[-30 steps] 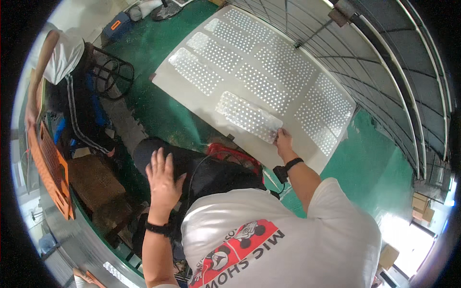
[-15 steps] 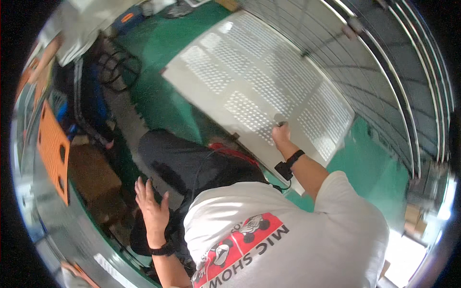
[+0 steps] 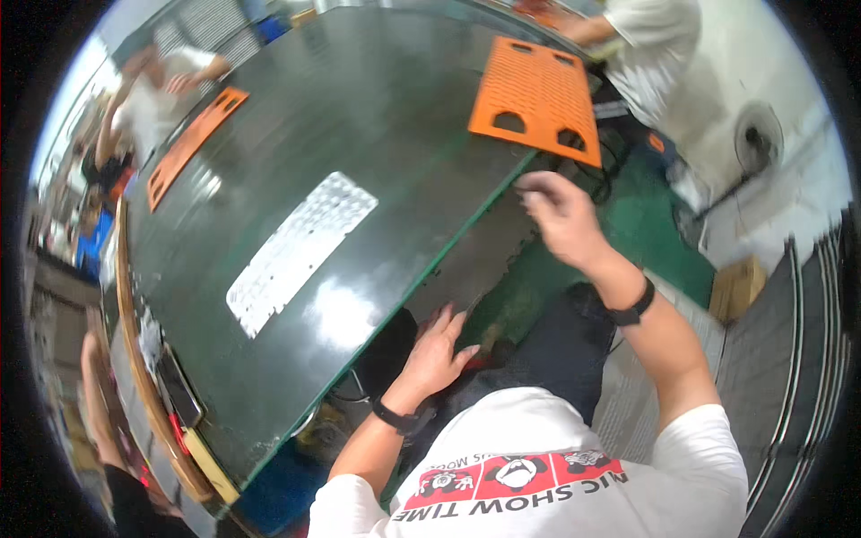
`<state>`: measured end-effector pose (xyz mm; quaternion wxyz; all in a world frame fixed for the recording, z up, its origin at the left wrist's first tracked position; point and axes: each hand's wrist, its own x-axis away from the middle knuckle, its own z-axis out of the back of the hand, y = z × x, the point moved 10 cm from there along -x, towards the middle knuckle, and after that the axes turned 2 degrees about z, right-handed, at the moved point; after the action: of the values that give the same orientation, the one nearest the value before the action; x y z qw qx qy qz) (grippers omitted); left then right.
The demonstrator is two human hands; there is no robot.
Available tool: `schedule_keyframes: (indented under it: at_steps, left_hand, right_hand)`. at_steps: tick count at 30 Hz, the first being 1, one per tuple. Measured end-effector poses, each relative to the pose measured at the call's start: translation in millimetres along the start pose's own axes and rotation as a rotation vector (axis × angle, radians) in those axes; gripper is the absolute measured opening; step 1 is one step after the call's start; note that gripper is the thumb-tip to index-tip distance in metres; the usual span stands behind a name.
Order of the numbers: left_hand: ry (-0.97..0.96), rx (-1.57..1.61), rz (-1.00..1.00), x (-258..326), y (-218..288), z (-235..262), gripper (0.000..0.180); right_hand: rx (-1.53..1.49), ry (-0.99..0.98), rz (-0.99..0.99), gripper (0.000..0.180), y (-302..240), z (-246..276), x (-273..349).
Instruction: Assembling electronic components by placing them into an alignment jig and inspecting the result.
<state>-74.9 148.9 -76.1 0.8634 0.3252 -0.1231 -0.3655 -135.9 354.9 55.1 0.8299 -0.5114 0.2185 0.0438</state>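
My left hand (image 3: 434, 355) is open, its fingers spread, just off the near edge of the dark glossy table (image 3: 359, 117). Farther right, my right hand (image 3: 567, 220) is raised beside the same edge with its fingers curled together. A small dark thing seems to show at those fingertips, but blur hides what it is. A white sheet with a keyboard-like pattern of cells (image 3: 300, 251) lies flat on the table, left of both hands. Beyond my right hand, an orange perforated panel (image 3: 535, 94) with larger cut-outs lies at the table's far right, partly over the edge.
Another orange panel (image 3: 195, 148) lies at the table's left, near a co-worker (image 3: 148, 112). A second co-worker (image 3: 655, 54) is at the far right. A phone-like dark slab (image 3: 182, 387) rests by the wooden rail (image 3: 148, 359). A fan (image 3: 758, 136) and a cardboard box (image 3: 737, 287) stand right.
My view has swung from a white perforated panel on the right to the table. My right hand has left that panel and is now raised by the table edge; my left stays open.
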Motion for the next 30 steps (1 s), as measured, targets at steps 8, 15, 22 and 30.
schedule_keyframes:
  at_steps: [8, 15, 22, 30]
  left_hand:
    - [0.101, 0.217, 0.259, 52, -58, 14, 0.058]
    - [0.119, 0.195, 0.251, 51, -63, 28, 0.056]
    - [0.027, 0.188, 0.123, 27, -57, 11, 0.054]
    - [-0.010, 0.179, 0.045, 18, -53, 2, 0.051]
  right_hand:
    - [0.367, -0.683, 0.350, 0.037, -40, -203, -107]
    - [0.792, -0.747, 0.650, 0.047, -43, -216, -94]
    - [0.915, -0.753, 0.739, 0.045, -52, -156, -28]
    - [0.473, -0.335, 0.318, 0.032, -25, -59, 23]
